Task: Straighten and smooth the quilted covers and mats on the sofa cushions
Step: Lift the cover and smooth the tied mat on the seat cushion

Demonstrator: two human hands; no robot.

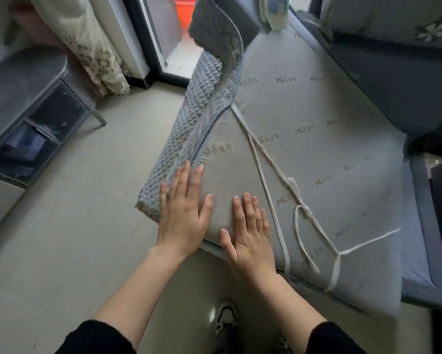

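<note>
A long seat cushion lies on the sofa with a grey dotted mat (pixel 317 139) over it, printed with small logos. A blue-grey quilted cover (pixel 189 116) hangs down the cushion's front side, and its far part is folded up and back. White tie strings (pixel 304 213) lie knotted across the mat. My left hand (pixel 184 208) lies flat on the mat's near corner, fingers straight and spread, next to the quilted edge. My right hand (pixel 248 231) presses flat beside it, just left of a string.
A grey back cushion (pixel 383 62) with a flower pattern leans at the upper right. A dark side table with drawers (pixel 33 118) stands to the left on the tiled floor (pixel 69 238). A curtain (pixel 97 52) and a glass door are behind. My shoe (pixel 225 320) shows below.
</note>
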